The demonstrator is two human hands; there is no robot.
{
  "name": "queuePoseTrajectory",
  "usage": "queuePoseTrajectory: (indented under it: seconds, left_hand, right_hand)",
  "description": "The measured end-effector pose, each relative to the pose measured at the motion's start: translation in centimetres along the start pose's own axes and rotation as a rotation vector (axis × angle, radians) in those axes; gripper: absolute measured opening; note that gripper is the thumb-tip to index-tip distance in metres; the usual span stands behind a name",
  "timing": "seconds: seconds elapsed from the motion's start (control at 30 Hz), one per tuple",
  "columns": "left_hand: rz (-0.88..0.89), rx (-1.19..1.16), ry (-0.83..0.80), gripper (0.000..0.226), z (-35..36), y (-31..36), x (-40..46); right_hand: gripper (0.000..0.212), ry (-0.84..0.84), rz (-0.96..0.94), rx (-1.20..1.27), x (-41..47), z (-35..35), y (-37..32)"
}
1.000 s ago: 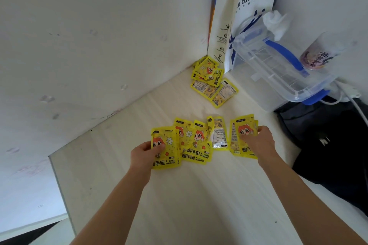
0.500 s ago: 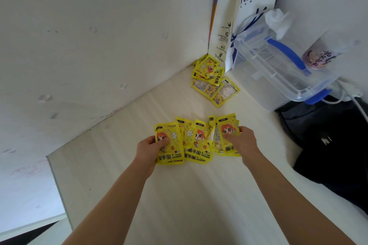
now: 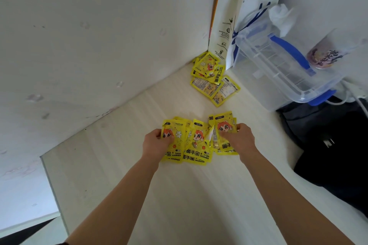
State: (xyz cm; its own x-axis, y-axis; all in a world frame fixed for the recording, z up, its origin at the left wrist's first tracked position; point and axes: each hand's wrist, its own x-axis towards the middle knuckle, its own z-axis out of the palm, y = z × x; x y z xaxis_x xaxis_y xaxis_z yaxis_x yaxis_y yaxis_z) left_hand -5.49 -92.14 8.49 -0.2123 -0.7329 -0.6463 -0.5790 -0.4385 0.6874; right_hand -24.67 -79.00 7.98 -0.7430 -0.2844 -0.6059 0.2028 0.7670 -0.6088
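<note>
Two hands, one row of hand-warmer packets (image 3: 196,157), spread flat across the middle of the table (image 3: 199,205), well short of its far corner. Item one: your left hand (image 3: 157,143) pinches the left-end packet (image 3: 177,135), thumb on its printed face and fingers curled at its left edge. Item two: your right hand (image 3: 239,139) is clamped on the right-end packet (image 3: 224,128), fingers wrapped round its right edge; more packets lie beneath it, count unclear. Item three: the overlapping middle packets (image 3: 197,135), touched by neither hand. Each packet in the row has its long axis running from the near edge toward the far edge, top away from you, so the row itself runs left to right between your hands. If the step in hand is gathering the row, it likely turns on this: each hand sits at its own end, equally near, and the closing path is sideways and inward. Also present: a second pile (image 3: 214,77) in the far corner, apart from the row, with a paper bag (image 3: 253,2) and a clear box (image 3: 278,69) just behind it.
</note>
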Motion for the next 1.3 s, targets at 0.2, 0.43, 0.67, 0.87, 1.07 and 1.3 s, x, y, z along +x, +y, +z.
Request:
queuePoseTrajectory:
  seconds: [0.2,0.43,0.67,0.87,1.07,1.3]
  left_hand:
    - [-0.027,0.06,0.075,0.015,0.7,-0.1,-0.4]
    - [-0.023,0.306,0.141,0.022,2.4,0.5,-0.4]
    - [0.02,0.461,0.137,0.03,3.1,1.2,-0.4]
    - [-0.036,0.288,0.1,0.04,3.9,0.2,1.0]
    - [-0.054,0.233,0.089,0.022,3.4,1.6,-0.9]
    - [-0.042,0.282,0.086,0.041,3.7,0.5,-0.1]
  right_hand:
    - [0.038,0.021,-0.004,0.009,-0.2,-0.1,0.2]
    - [0.062,0.099,-0.005,0.002,-0.8,1.9,-0.2]
    - [0.056,0.073,-0.042,-0.065,-0.3,2.5,-0.8]
    - [0.044,0.008,-0.021,0.049,0.0,2.2,-1.5]
    - [0.044,-0.024,-0.003,0.021,0.0,2.4,-2.5]
    - [0.056,-0.037,-0.099,-0.138,0.0,3.5,-3.1]
